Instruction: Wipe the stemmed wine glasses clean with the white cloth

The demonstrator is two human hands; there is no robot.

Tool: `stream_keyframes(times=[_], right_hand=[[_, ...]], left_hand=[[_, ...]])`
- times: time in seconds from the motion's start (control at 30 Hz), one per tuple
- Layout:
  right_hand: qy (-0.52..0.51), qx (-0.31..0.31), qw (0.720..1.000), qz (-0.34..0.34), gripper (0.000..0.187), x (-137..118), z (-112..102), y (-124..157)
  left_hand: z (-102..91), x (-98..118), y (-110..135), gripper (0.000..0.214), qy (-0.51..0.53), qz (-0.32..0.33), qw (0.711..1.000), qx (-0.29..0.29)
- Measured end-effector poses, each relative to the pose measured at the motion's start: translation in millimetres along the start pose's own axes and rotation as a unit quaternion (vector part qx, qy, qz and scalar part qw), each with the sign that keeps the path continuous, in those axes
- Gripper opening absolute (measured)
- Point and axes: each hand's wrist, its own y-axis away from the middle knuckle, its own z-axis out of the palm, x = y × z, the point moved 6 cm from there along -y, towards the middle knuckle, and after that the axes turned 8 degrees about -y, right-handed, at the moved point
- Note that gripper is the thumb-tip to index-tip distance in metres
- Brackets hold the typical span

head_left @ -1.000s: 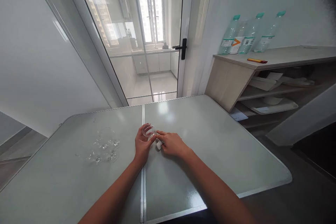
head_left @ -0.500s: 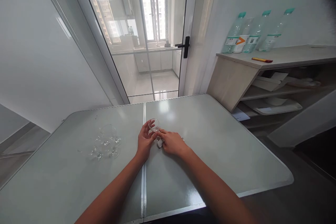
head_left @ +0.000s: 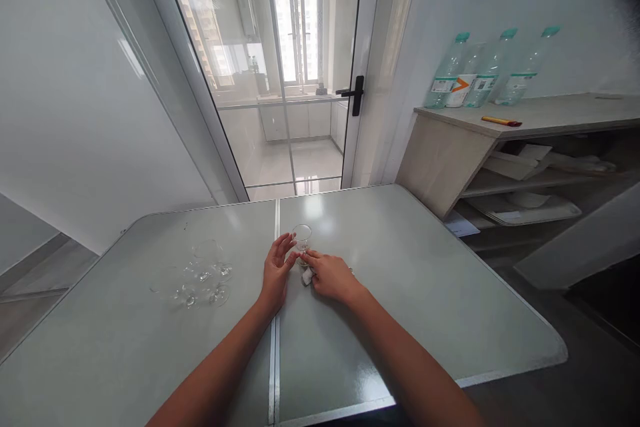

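Observation:
A small clear stemmed glass [head_left: 302, 235] stands upright on the table between my hands. My left hand [head_left: 277, 273] is at its left side, fingers apart and curved toward the bowl, thumb near the stem. My right hand [head_left: 334, 275] is at the right, its index finger reaching to the glass's stem. A crumpled white cloth or tissue [head_left: 307, 276] shows under my right fingers, held against the palm. Part of the glass's foot is hidden by my fingers. Something small and clear [head_left: 351, 271] peeks out behind my right hand.
Several clear stemmed glasses [head_left: 204, 275] are grouped on the left half of the table [head_left: 425, 293]. A metal seam [head_left: 274, 360] divides the tabletop. On the right stands a shelf unit [head_left: 450, 147] with plastic bottles [head_left: 483, 77] on top. A glass door [head_left: 310, 160] is behind the table.
My left fingers have loosened from around the glass and spread apart. The glass sits slightly further right of them. My right hand keeps nearly the same pose; the camera view has shifted a little.

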Motion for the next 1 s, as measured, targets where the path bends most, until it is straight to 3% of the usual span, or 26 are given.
stream_keyframes(times=[0.13, 0.27, 0.4, 0.53, 0.6, 0.7, 0.8, 0.9, 1.0], right_hand=[[-0.006, 0.011, 1.000, 0.019, 0.071, 6.9, 2.9, -1.8], [-0.004, 0.032, 0.996, 0.086, 0.072, 24.9, 3.8, -4.6], [0.003, 0.064, 0.979, 0.192, 0.072, 50.1, 0.4, -4.4], [-0.004, 0.086, 0.966, 0.245, 0.069, 63.9, -3.1, -2.2], [-0.010, 0.088, 0.962, 0.259, 0.069, 67.5, -3.6, -1.3], [-0.017, 0.091, 0.956, 0.279, 0.070, 72.2, -4.6, 0.1], [-0.022, 0.096, 0.953, 0.286, 0.068, 75.6, -6.0, 0.9], [-0.021, 0.099, 0.948, 0.302, 0.065, 77.9, -7.9, 2.6], [-0.014, 0.102, 0.939, 0.327, 0.064, 79.7, -11.2, 5.1]], left_hand=[[-1.8, -3.6, -1.8, 0.040, 0.041, -0.024, 0.999, 0.002], [-5.5, -4.4, -1.8, 0.035, 0.031, -0.047, 0.998, 0.016], [-7.6, 1.9, -0.8, 0.032, -0.045, -0.026, 0.998, 0.031], [-6.2, 19.2, 2.2, 0.024, -0.204, 0.053, 0.977, 0.038], [-5.0, 33.2, 5.0, 0.019, -0.327, 0.119, 0.936, 0.052], [-1.1, 58.7, 9.1, 0.022, -0.492, 0.225, 0.838, 0.071], [-2.7, 88.5, 9.8, 0.024, -0.586, 0.291, 0.750, 0.096], [-18.5, 127.0, 8.6, 0.021, -0.630, 0.294, 0.700, 0.163], [-44.8, 169.1, 10.3, 0.020, -0.666, 0.252, 0.661, 0.238]])
